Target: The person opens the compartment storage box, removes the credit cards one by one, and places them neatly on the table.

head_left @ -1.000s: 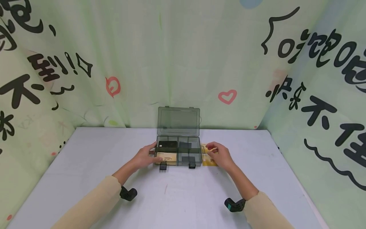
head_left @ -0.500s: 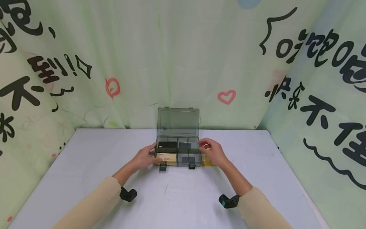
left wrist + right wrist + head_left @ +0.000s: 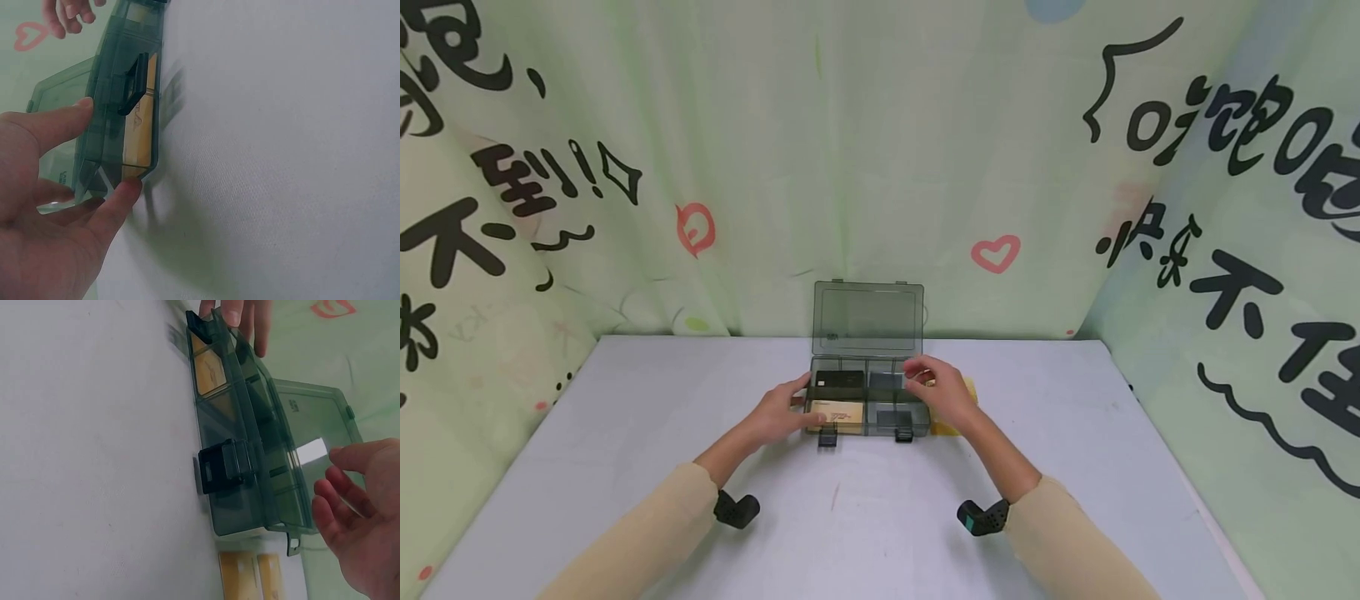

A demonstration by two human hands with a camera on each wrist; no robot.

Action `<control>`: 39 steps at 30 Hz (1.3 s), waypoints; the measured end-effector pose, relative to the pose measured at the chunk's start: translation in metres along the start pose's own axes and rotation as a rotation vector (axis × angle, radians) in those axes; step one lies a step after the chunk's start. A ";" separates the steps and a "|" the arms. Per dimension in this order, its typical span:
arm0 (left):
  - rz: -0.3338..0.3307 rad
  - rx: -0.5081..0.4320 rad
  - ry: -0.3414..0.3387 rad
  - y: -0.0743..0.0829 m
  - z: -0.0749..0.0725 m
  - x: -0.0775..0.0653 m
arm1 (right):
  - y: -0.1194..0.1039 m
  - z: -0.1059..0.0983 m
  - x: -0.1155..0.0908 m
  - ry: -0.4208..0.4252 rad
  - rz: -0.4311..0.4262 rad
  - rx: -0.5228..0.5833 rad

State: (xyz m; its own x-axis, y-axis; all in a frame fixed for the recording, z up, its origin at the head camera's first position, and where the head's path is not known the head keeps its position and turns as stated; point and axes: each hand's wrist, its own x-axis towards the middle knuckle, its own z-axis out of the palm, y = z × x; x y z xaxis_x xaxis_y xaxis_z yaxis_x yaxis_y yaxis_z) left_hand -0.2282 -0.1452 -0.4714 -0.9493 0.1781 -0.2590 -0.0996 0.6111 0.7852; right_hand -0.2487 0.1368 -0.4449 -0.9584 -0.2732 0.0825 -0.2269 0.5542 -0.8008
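A smoky translucent compartment box point(image 3: 848, 432) stands on the table with its lid point(image 3: 868, 317) raised at the back. My left hand point(image 3: 781, 408) holds the box's left end, thumb at the front corner and fingers along the side. In the left compartments lie a black card point(image 3: 840, 379) and a beige card point(image 3: 841, 412). My right hand point(image 3: 946, 392) is over the box's right end. In the right wrist view, its thumb and fingertips pinch a small whitish rectangular card point(image 3: 312, 450) above the compartments. Yellow cards point(image 3: 240, 575) lie beside the box's right end, partly hidden by my right hand in the head view.
Two dark latches, a left one point(image 3: 827, 437) and a right one point(image 3: 904, 435), hang at the box's front. Behind the white table point(image 3: 857, 525) hangs a pale green curtain point(image 3: 760, 167) with black writing. Each wrist bears a black camera mount.
My right hand has moved left from the yellow cards to over the box's right compartments, carrying the small card. My left hand has stayed on the box's left end.
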 end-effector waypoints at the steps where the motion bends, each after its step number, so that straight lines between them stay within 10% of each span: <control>1: -0.002 0.000 0.000 0.000 0.000 0.000 | -0.001 0.001 0.001 -0.003 0.004 0.002; 39: 0.016 -0.003 -0.001 -0.001 -0.001 0.001 | -0.013 0.041 0.033 -0.051 0.017 -0.089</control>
State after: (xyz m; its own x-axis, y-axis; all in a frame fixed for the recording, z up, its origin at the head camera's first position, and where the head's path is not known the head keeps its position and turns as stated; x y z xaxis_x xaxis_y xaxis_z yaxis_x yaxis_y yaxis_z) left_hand -0.2296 -0.1467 -0.4722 -0.9505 0.1886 -0.2471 -0.0855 0.6057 0.7911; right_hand -0.2701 0.0892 -0.4562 -0.9527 -0.3017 0.0374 -0.2276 0.6262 -0.7457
